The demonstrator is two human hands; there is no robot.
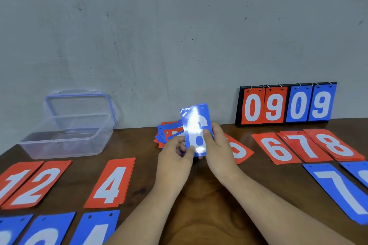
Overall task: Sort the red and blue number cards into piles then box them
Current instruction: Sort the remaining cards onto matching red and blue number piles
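**A:** What are the hands doing?

**B:** Both hold a blue 6 card [196, 125] upright above the table [199, 205]. The left hand [175, 157] pinches its lower left corner with the thumb in front. The right hand [217, 151] grips its right edge, with the thumb laid across the white number. A few more blue edges show behind the card at the top, so it looks like a thin stack. I cannot count them.

**A:** What lies closest to the grip?

**B:** Just beyond the left hand's fingers, a mixed pile [169, 132] of red and blue cards lies fanned on the table. A red 5 card [239, 151] lies just beside the right hand and is partly hidden by it.

**A:** And farther out on the right hand's side?

**B:** The red 6 card [276, 149], red 7 card [304, 145] and red 8 card [334, 145] lie in an overlapping row. Nearer the person there is a blue 7 card [342, 189]. Beyond the red row, a scoreboard [286, 105] stands against the wall [179, 36], reading 0 9 0 9.

**A:** The left hand's side?

**B:** Well apart from the hand lies the red 4 card [111, 183], then the red 2 card [37, 185] and the red 1 card [14, 181]. Nearer the person, three blue cards [47, 228] are cut off by the bottom edge. Far beyond the red cards sits an open clear box [67, 135], with its lid [79, 103] leaning on the wall.
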